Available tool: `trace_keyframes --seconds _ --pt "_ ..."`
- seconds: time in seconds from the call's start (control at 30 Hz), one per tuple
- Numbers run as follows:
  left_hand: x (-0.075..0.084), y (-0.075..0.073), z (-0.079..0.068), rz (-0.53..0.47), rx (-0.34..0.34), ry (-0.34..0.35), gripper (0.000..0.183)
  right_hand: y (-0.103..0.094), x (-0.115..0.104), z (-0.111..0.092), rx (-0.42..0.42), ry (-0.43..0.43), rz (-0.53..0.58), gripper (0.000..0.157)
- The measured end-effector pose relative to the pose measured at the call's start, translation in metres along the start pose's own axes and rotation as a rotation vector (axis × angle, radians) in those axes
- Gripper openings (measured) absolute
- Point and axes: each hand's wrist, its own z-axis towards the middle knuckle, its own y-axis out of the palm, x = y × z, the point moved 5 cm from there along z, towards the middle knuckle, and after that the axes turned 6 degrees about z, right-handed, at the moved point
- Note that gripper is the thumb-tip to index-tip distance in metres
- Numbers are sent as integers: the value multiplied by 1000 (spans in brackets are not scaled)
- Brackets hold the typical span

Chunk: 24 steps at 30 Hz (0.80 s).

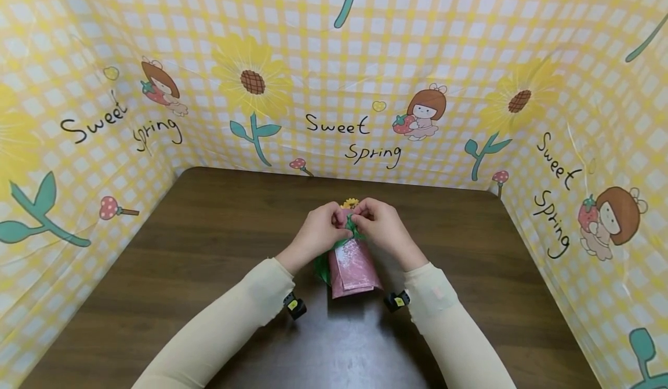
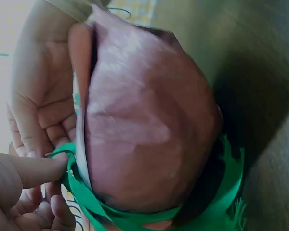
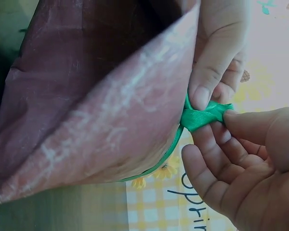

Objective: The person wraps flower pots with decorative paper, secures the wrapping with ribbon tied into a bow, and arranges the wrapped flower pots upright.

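A pink paper wrapper [image 1: 357, 270] stands in the middle of the table, with small yellow flowers [image 1: 349, 202] at its far end. Round its narrower part runs a green ribbon [image 3: 204, 116], gathered in a knot or loop on the far side. My left hand [image 1: 319, 228] pinches the ribbon at the knot, thumb pressed on it. From the other side, my right hand [image 1: 385, 228] pinches a short end of the ribbon between thumb and fingers. In the left wrist view, frayed ribbon tails [image 2: 233, 192] hang beside the wrapper.
The dark wooden table [image 1: 235, 221] is enclosed at the back and sides by a yellow checked cloth [image 1: 334, 58] with printed flowers and writing. A small black device with a yellow label [image 1: 296, 306] is worn at the left wrist, another [image 1: 399, 301] at the right.
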Motion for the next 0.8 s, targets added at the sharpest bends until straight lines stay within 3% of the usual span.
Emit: trace_keyframes --seconds 0.1,0.33,0.57,0.8 --pt "-1 2 1 5 26 -7 26 1 0 0 -1 -10 11 5" --pt "2 6 5 39 8 27 40 -1 2 -2 8 -29 32 5" --pt "2 9 7 71 -20 27 30 0 7 -3 23 -31 44 6" --pt "5 14 8 203 -8 131 32 1 11 -9 50 -36 67 7"
